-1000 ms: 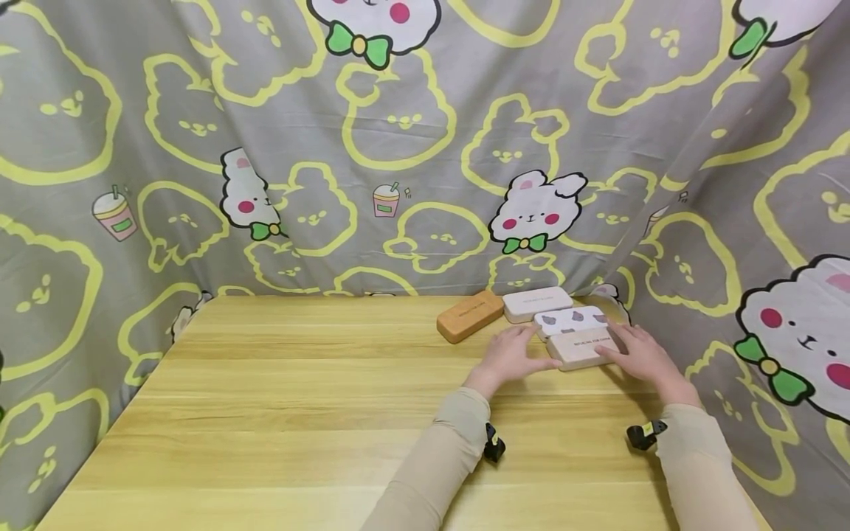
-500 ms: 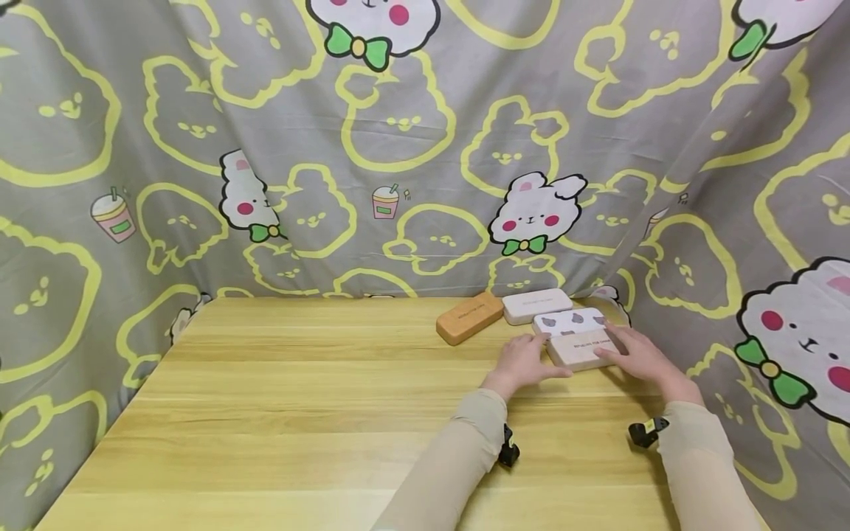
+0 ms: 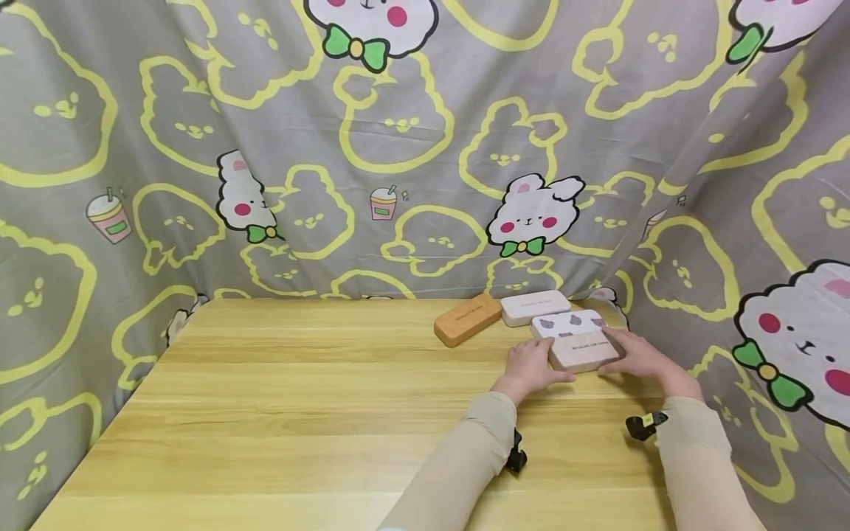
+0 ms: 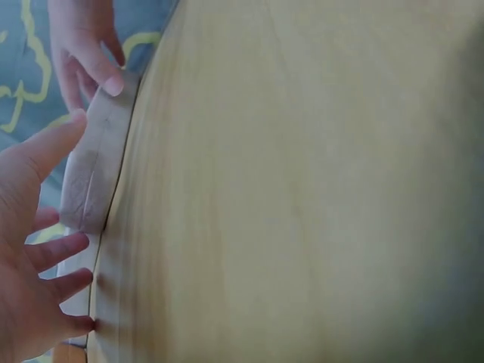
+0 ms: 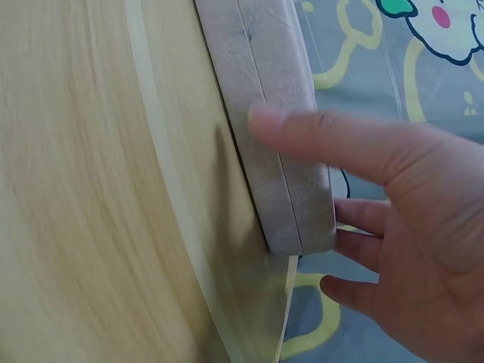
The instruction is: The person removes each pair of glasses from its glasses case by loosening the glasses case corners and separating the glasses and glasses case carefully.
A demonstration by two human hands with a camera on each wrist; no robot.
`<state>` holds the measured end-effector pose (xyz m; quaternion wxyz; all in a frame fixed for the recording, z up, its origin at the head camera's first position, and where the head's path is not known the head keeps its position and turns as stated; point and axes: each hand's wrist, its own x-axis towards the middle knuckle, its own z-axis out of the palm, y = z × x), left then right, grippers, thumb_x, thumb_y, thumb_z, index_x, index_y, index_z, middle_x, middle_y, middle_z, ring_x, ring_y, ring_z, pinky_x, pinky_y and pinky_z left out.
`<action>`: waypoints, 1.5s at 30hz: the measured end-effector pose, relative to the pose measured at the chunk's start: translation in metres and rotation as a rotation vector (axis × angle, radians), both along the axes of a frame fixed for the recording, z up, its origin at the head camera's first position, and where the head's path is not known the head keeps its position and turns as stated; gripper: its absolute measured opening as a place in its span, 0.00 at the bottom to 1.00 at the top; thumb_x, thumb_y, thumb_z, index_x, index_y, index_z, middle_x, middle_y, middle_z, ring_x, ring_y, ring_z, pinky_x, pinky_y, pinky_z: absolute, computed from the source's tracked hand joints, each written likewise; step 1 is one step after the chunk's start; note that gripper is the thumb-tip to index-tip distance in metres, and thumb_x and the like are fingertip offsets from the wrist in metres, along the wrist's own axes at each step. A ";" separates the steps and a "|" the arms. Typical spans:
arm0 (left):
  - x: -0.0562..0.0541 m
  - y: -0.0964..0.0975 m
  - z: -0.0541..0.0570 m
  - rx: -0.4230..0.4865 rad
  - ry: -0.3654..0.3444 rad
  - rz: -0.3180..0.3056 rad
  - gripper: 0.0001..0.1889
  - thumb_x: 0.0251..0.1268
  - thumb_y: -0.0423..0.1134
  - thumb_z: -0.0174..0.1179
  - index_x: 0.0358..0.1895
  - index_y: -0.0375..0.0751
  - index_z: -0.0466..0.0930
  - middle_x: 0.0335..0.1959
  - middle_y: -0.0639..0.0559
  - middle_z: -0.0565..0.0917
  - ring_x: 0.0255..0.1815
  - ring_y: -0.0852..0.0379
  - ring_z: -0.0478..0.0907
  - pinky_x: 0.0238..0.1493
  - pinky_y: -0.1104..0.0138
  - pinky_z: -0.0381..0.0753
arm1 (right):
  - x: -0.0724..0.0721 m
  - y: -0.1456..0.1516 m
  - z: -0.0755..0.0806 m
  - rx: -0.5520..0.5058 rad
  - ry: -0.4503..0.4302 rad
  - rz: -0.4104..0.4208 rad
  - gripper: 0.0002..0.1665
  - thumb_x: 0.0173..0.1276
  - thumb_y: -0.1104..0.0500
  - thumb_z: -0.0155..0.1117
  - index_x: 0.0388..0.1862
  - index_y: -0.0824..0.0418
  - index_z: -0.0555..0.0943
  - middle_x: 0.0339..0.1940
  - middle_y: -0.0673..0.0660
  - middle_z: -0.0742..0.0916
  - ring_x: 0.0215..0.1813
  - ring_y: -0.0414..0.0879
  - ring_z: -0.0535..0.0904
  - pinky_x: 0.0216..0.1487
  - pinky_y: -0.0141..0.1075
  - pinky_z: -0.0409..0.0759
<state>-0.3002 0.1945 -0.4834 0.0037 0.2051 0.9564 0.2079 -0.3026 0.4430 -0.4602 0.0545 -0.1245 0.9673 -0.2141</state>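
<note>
A beige glasses case [image 3: 584, 352] with lettering on its lid lies at the right of the table, between both hands. My left hand [image 3: 530, 366] is at its left end, fingers spread and thumb in front; in the left wrist view the spread fingers [image 4: 60, 253] hold nothing. My right hand [image 3: 644, 359] is at the other end. In the right wrist view its thumb [image 5: 325, 136] overlaps the front side of the case [image 5: 283, 189], while its fingers extend past the end. Directly behind is a white case with grey figures [image 3: 564, 323], partly covered by the beige one.
A plain white case [image 3: 535, 305] and an orange-brown case [image 3: 468, 318] lie farther back, near the patterned curtain [image 3: 412, 147]. The curtain also hangs along the table's right side. Wood tabletop [image 3: 299, 413] stretches to the left and front.
My left hand has moved right and slightly forward, closer to the beige case's end. The right thumb has slid from the lid down to the front corner. The cases stay nearly in place.
</note>
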 end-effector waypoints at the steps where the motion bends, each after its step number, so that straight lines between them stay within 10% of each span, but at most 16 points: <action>1: 0.000 0.001 0.000 0.001 -0.004 0.005 0.46 0.48 0.73 0.62 0.71 0.60 0.64 0.65 0.59 0.76 0.64 0.57 0.74 0.65 0.61 0.71 | -0.001 0.000 0.000 0.004 0.002 -0.003 0.61 0.51 0.49 0.77 0.73 0.77 0.55 0.69 0.83 0.60 0.67 0.80 0.56 0.65 0.72 0.55; 25: -0.002 0.015 -0.008 -0.011 0.039 0.119 0.40 0.45 0.70 0.67 0.63 0.57 0.70 0.58 0.60 0.80 0.56 0.59 0.76 0.60 0.61 0.69 | -0.005 -0.006 -0.009 0.073 0.073 -0.065 0.59 0.46 0.49 0.80 0.70 0.75 0.62 0.64 0.85 0.66 0.62 0.80 0.64 0.63 0.70 0.63; 45: 0.000 0.009 0.006 0.026 0.065 0.130 0.43 0.46 0.66 0.70 0.68 0.59 0.67 0.65 0.58 0.76 0.64 0.56 0.72 0.73 0.47 0.62 | 0.006 -0.009 0.001 0.068 0.127 -0.114 0.59 0.45 0.42 0.80 0.70 0.70 0.65 0.63 0.83 0.67 0.62 0.78 0.63 0.62 0.70 0.63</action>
